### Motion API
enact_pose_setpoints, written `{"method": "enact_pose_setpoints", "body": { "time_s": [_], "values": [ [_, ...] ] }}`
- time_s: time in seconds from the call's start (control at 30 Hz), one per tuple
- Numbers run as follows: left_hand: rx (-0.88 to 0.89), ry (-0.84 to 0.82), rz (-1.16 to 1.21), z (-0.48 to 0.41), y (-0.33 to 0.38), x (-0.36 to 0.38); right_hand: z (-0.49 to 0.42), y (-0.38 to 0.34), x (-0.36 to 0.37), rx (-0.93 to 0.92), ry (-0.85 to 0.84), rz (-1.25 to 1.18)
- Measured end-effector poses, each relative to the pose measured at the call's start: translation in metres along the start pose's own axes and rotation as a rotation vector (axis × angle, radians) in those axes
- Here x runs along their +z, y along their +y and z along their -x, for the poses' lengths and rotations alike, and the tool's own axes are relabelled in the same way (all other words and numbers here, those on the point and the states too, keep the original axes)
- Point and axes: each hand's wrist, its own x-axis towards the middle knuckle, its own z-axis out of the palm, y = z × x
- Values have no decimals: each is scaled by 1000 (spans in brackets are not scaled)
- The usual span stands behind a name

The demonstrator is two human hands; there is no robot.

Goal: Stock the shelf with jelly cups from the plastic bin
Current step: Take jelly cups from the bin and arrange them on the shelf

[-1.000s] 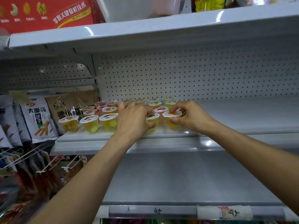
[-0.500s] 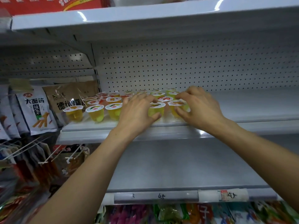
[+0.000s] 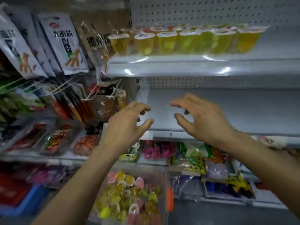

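Two hands hanging empty in front of the bare lower shelf: left hand [image 3: 128, 122] with fingers spread and lightly curled, right hand [image 3: 203, 118] likewise open, thumb apart from the fingers, pinching nothing. Judging the task as partly done. Seeing a front row of jelly cups [image 3: 178, 41] standing upright along the edge of the upper shelf [image 3: 178, 65], more rows packed behind, too blurred for counting. Leaving the right end of that shelf bare. Noting plenty left: plastic bin [image 3: 165, 179] sitting low between the forearms, well below the hands, heaped with loose cups lying at all angles. Judging the next move as reaching down for another pair.

Reading the cups as small tapered tubs, clear-walled, filled with yellow and greenish gel, capped with round printed foil lids; likely light, smooth and a little slippery. Reading the bin as clear, thin-walled and rectangular, with an orange latch [image 3: 169, 198] on its right side. Reading the shelving as glossy painted metal with a perforated back panel [image 3: 211, 12]. Noting crinkly snack packets [image 3: 65, 46] hanging on wire hooks at left.
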Motion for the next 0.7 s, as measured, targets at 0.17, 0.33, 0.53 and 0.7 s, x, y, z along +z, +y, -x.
{"method": "enact_pose_setpoints", "body": {
  "time_s": [0.17,0.33,0.53,0.7],
  "values": [
    [-245,-218,78,70,-75,32,30,-40,96,61,-371,-150],
    [-562,-418,182,136,-151,86,58,-52,200,196,-713,-293],
    [-770,-619,217,199,-225,186,108,-53,336,395,-1035,-481],
    [-714,-737,58,210,-258,273,123,-52,436,661,-1047,-469]
  ]
}}
